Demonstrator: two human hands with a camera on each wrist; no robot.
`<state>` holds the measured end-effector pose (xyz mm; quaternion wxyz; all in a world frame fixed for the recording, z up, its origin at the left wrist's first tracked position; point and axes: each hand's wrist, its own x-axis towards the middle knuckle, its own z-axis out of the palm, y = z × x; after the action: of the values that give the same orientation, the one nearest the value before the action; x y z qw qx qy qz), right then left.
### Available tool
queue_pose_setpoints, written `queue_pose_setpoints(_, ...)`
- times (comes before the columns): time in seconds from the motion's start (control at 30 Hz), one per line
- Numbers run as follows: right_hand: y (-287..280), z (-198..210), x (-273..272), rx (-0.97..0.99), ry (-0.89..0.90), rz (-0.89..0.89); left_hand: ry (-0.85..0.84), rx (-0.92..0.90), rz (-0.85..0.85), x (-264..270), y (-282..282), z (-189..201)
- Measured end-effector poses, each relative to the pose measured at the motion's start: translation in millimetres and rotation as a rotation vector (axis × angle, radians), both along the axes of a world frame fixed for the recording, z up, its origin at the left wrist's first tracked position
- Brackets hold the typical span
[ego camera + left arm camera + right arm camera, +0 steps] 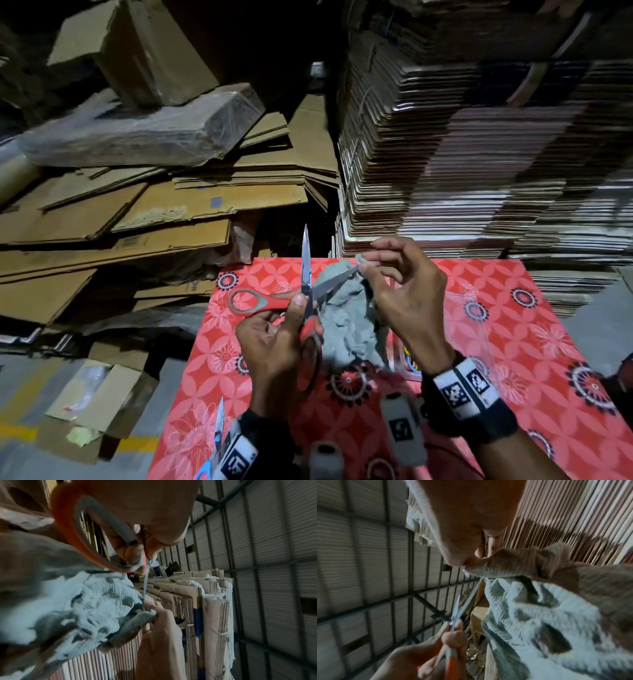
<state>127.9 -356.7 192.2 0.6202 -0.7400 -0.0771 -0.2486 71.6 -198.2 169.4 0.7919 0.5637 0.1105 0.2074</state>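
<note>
The left hand (274,342) gripped the red scissors (306,267) with the blades spread wide. One blade pointed away and the other lay along the grey cloth (346,318), towards the far corner pinched by the right hand (407,298). The cloth hung bunched between both hands, above the red table (513,342). The cut looked about to begin. Next, the blades would need closing on cloth pulled taut.

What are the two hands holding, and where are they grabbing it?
The left hand grips the red scissors at the handle end, blades open. The right hand pinches the grey cloth at its top edge.
</note>
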Motion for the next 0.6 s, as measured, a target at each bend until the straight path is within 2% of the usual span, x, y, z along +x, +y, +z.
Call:
queue_pose_setpoints(0.17, 2, 2, -14, -0.110, -0.080, 0.017, 0.030, 0.070, 0.016, 3, 10, -8)
queue_pose_setpoints(0.3, -23, -4, 11, 0.080, 0.056, 0.032, 0.039, 0.056, 0.002, 4, 10, -7)
queue_pose_setpoints(0.43, -40, 6, 9, 0.182, 0.045, -0.002, 0.037, 0.026, 0.013, 8, 16, -11)
queue_pose_setpoints(0.6, 2, 9, -25, 0.024, -0.045, 0.168, 0.084, 0.007, -0.023, 12, 10, -13)
